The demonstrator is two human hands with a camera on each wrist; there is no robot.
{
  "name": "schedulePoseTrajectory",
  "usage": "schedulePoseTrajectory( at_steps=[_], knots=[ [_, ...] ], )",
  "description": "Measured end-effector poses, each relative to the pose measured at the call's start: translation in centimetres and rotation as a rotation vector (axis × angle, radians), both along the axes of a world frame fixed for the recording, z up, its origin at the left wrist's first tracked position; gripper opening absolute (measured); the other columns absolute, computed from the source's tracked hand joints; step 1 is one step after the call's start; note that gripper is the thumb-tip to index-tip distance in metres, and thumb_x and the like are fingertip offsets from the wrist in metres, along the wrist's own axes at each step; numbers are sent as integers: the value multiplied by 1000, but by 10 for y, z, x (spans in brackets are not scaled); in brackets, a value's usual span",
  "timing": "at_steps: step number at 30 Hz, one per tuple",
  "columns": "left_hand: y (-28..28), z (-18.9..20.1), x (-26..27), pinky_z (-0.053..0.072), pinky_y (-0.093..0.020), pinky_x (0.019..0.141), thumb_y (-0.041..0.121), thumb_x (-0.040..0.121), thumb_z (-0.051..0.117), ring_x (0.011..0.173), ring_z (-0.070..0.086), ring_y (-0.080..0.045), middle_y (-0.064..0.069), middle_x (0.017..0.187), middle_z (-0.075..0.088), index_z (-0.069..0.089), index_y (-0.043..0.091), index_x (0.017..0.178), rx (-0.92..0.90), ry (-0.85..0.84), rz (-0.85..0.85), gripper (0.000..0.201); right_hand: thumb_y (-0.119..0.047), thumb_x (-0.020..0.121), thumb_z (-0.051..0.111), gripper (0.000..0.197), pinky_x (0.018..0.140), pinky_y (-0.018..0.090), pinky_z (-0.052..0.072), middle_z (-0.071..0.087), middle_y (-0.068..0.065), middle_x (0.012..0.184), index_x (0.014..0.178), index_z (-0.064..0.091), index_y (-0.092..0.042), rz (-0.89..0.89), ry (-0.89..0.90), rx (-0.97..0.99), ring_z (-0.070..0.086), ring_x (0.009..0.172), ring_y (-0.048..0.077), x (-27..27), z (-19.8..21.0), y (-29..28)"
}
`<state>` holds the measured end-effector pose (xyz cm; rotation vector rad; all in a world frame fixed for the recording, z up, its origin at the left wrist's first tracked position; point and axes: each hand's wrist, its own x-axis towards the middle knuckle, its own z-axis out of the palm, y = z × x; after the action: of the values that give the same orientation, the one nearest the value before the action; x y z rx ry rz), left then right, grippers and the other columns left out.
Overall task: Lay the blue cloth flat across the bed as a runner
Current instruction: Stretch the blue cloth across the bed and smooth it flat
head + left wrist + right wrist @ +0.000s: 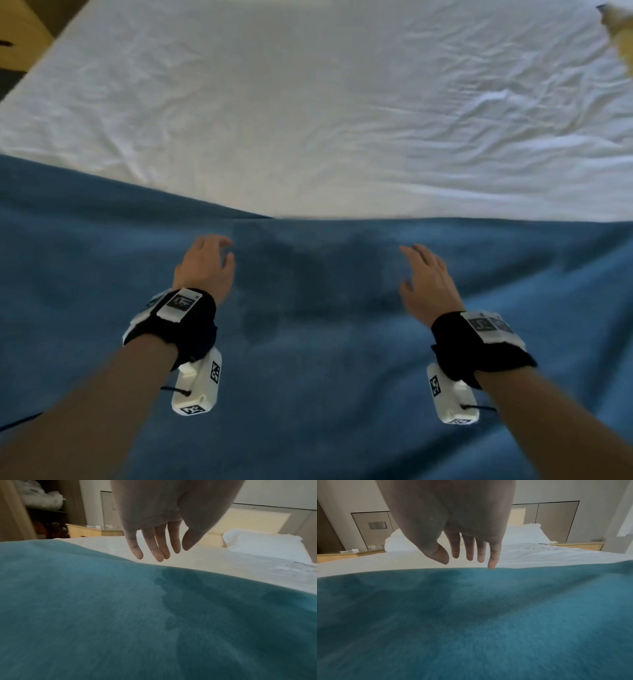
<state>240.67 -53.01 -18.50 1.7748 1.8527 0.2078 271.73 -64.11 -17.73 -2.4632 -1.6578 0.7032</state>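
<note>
The blue cloth (pixel 325 377) lies nearest the camera, spread over the near part of the bed (pixel 308 102) and filling the lower half of the head view from side to side. Its far edge runs across the white sheet, slanting on the left and nearly level on the right, with soft ripples toward the right side.

The head view alone shows both forearms, each with a black wrist strap (pixel 178 322) carrying white tagged camera blocks, and the rumpled sheet stretching away beyond the cloth. The wrist views show the room instead: from the left wrist, a white pillow (pixel 264 543) against a pale headboard (pixel 248 520), a light wooden nightstand (pixel 89 532) and a dark open closet with white bedding stacked on a shelf; from the right wrist, two pillows, wall panels and a nightstand on either side of the bed.

The left hand (pixel 205 265) hangs over the cloth near its far edge, fingers (pixel 158 547) straight and slightly apart, holding nothing. The right hand (pixel 428 281) is likewise spread, fingers (pixel 493 555) extended and empty. Dark shadows of both hands fall on the cloth between them; whether any fingertip actually touches the fabric I cannot tell.
</note>
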Motion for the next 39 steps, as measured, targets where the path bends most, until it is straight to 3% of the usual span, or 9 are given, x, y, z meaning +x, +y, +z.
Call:
schedulePoseTrajectory(
  at_steps=[5, 8, 11, 15, 19, 24, 28, 33, 39],
  knots=[
    [52, -9, 41, 42, -47, 99, 16, 92, 48, 114, 51, -36, -16, 126, 48, 56, 11, 118, 73, 70, -121, 28, -6, 89, 45, 54, 114, 36, 26, 28, 12, 152, 141, 33, -3, 25, -1, 82, 21, 143, 25, 16, -20, 45],
    [83, -17, 61, 41, -48, 101, 14, 93, 43, 112, 52, -35, -15, 126, 46, 58, 12, 117, 71, 81, -179, 28, -3, 89, 43, 50, 110, 33, 32, 30, 9, 151, 138, 38, -4, 41, -16, 119, 24, 141, 22, 25, -32, 69],
    [99, -27, 71, 41, -45, 97, 10, 93, 41, 114, 48, -32, -11, 121, 49, 64, 16, 109, 102, 117, -281, 28, -2, 87, 43, 42, 106, 38, 38, 46, 11, 140, 129, 50, -4, 51, -61, 79, 38, 132, 26, 34, -42, 88],
    [110, -41, 72, 41, -41, 96, 4, 90, 46, 115, 46, -28, -6, 120, 51, 67, 21, 103, 38, 215, -404, 30, -2, 89, 43, 37, 89, 36, 44, 63, 11, 117, 117, 63, -15, 26, -157, 28, 55, 110, 31, 42, -50, 102],
    [115, -47, 69, 46, -45, 92, 13, 87, 58, 113, 48, -28, -8, 112, 51, 64, 22, 107, -26, 272, -491, 23, -7, 91, 46, 33, 76, 33, 45, 64, 8, 112, 115, 63, -23, -7, -151, 17, 60, 101, 31, 50, -51, 105],
    [122, -42, 64, 43, -32, 73, 36, 89, 56, 92, 60, -28, -4, 103, 64, 58, 28, 101, -102, 396, -568, 15, -16, 90, 48, 31, 71, 35, 44, 67, 13, 105, 118, 56, -25, 22, -77, -70, 62, 94, 34, 48, -50, 95],
    [125, -39, 65, 39, -31, 69, 40, 92, 47, 80, 55, -27, -5, 96, 64, 53, 25, 95, -102, 437, -535, 16, -27, 92, 50, 21, 67, 32, 44, 69, 12, 99, 111, 55, -23, 11, -66, -126, 63, 88, 33, 42, -50, 96],
    [128, -33, 70, 53, -42, 74, 33, 97, 36, 68, 63, -29, -4, 70, 67, 43, 18, 95, -52, 242, -370, 17, -28, 92, 49, 18, 69, 34, 45, 68, 13, 99, 104, 55, -16, 60, 0, -173, 61, 89, 33, 31, -48, 115],
    [139, -37, 70, 47, -41, 71, 32, 97, 34, 74, 59, -33, -13, 81, 68, 39, 17, 97, 30, 235, -178, 16, -11, 92, 41, 13, 61, 36, 36, 60, 17, 84, 105, 43, -10, -10, -87, 92, 62, 83, 39, 23, -38, 154]
  ],
)
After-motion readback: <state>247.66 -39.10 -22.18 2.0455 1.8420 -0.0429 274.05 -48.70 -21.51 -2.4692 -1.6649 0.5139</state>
